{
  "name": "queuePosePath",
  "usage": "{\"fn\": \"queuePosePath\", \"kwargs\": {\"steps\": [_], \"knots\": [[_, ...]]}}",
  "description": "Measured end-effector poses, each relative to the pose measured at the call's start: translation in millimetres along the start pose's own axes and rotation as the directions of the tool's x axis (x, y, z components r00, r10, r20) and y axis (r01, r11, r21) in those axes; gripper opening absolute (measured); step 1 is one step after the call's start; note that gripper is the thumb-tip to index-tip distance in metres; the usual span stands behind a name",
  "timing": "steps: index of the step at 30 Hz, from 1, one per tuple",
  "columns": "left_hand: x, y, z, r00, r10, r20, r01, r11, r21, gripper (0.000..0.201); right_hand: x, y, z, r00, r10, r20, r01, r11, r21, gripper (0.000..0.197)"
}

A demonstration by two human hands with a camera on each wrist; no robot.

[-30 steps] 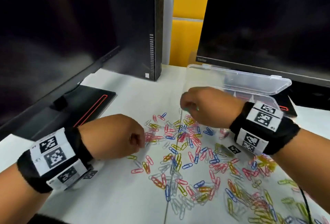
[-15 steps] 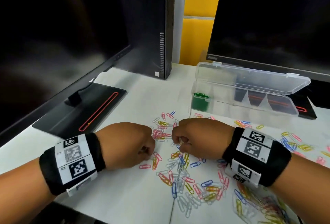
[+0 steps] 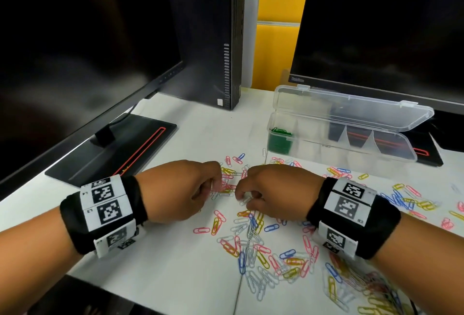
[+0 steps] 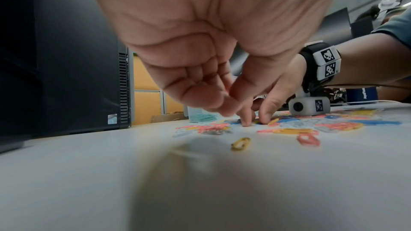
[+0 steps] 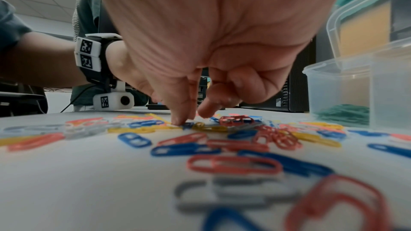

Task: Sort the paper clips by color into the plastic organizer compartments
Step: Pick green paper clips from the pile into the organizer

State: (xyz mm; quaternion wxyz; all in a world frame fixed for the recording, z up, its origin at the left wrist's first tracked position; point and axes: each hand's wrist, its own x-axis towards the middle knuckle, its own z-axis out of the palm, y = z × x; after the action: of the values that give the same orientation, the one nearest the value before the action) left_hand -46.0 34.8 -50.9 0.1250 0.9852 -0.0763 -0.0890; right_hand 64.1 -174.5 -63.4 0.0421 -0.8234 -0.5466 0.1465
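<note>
Loose paper clips (image 3: 253,237) in pink, yellow, blue and white lie scattered over the white table. The clear plastic organizer (image 3: 376,156) stands open at the back right, with green clips (image 3: 280,139) in its leftmost compartment. My left hand (image 3: 216,186) hovers low over the clips with its fingers curled; the left wrist view (image 4: 231,111) is blurred, so anything held there is hidden. My right hand (image 3: 244,198) is just to its right. Its thumb and forefinger (image 5: 193,119) pinch at a clip in the pile (image 5: 209,126).
A monitor base (image 3: 113,154) sits at the left and a black computer tower (image 3: 213,38) behind it. A second monitor (image 3: 376,26) stands behind the organizer. More clips spread to the right table edge (image 3: 401,201).
The right hand has come back from the organizer toward me and down to the clips beside the left hand. The left hand stayed over the same patch.
</note>
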Motion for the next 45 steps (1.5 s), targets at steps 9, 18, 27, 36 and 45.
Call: {"fn": "queuePosePath", "kwargs": {"steps": [9,18,27,36,45], "knots": [[11.9,0.2,7.6,0.995,-0.005,0.102,-0.005,0.996,0.089,0.017,-2.3,-2.2,3.6,0.997,-0.021,-0.071,0.018,0.999,-0.046,0.011],[22.0,4.4,13.0,0.992,-0.119,0.032,0.106,0.956,0.275,0.028,-1.0,-2.0,1.8,0.998,0.036,-0.046,-0.037,0.999,-0.026,0.031],[23.0,4.3,14.7,0.995,-0.093,0.017,0.087,0.971,0.221,0.009,-1.7,-2.4,1.0,0.998,-0.003,-0.066,0.001,0.999,-0.04,0.017],[19.8,-1.5,17.7,1.0,0.006,0.0,-0.006,0.979,0.205,0.016,0.7,2.2,1.7,0.995,0.036,-0.092,-0.044,0.995,-0.086,0.019],[19.1,1.0,7.1,0.991,-0.058,0.124,0.043,0.992,0.12,0.013,1.0,-0.4,2.5,0.999,0.028,-0.017,-0.03,0.997,-0.075,0.013]]}}
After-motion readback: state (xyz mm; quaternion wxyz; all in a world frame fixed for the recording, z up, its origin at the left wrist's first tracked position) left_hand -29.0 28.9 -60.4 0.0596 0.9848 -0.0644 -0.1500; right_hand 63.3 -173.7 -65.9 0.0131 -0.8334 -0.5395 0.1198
